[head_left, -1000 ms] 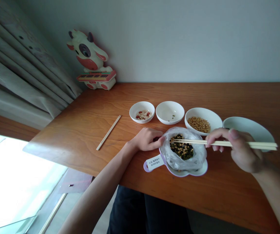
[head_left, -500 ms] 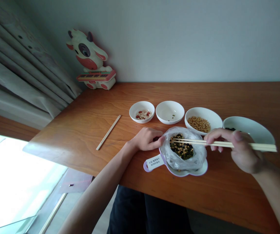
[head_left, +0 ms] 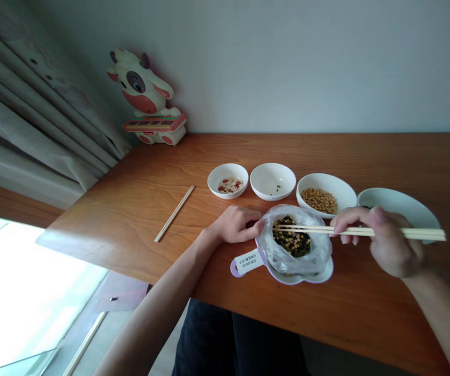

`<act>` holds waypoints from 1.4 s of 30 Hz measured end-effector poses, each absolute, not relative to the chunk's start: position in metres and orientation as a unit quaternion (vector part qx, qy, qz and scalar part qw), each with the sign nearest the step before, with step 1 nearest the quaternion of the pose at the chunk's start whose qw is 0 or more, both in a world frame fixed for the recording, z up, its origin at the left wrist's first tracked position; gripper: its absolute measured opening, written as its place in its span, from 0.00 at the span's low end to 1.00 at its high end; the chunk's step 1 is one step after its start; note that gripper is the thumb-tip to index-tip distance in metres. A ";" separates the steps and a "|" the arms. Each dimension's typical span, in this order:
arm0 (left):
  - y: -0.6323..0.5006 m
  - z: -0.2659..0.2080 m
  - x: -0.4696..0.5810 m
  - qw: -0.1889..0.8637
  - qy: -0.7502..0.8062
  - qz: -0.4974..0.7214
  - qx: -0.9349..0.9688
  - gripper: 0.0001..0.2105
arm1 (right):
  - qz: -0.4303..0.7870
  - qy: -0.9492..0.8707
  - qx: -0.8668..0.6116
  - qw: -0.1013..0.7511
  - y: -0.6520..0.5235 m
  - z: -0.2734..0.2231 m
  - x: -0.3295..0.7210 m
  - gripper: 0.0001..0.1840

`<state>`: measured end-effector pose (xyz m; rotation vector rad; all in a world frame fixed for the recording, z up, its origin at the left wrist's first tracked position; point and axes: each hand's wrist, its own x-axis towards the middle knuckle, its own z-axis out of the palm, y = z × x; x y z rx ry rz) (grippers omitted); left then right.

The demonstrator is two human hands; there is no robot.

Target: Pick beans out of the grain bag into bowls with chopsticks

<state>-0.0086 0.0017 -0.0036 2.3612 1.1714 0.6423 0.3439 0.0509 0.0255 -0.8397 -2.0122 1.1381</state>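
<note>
A clear plastic bag (head_left: 321, 250) of mixed beans (head_left: 293, 243), yellow and dark green, lies in a lilac-rimmed dish (head_left: 295, 281) with a labelled handle. My left hand (head_left: 238, 224) is closed at the bag's left edge, thumb and fingers pinching the plastic. A pair of chopsticks (head_left: 350, 230) is gripped in my right hand (head_left: 389, 240), which hangs over the table to the right of the bag. Their tips are down among the beans at the upper left of the bag's opening. Whether a bean sits between the tips is too small to tell.
Behind the bag stand a white bowl (head_left: 228, 168) with pale and red pieces, a bowl (head_left: 262, 180) with a few small beans, one of yellow beans (head_left: 319, 201), and a partly hidden bowl (head_left: 401, 201). Spare chopsticks (head_left: 174, 214) lie left; a cow toy (head_left: 150, 99) stands behind.
The chopstick tips have shifted very slightly down within the beans, and my right hand has moved a little left. My left hand and the bag stay in place.
</note>
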 end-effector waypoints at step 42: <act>0.002 -0.005 -0.008 0.211 0.422 0.233 0.851 0.22 | 0.443 -0.795 -0.279 0.306 0.056 0.014 0.351 0.41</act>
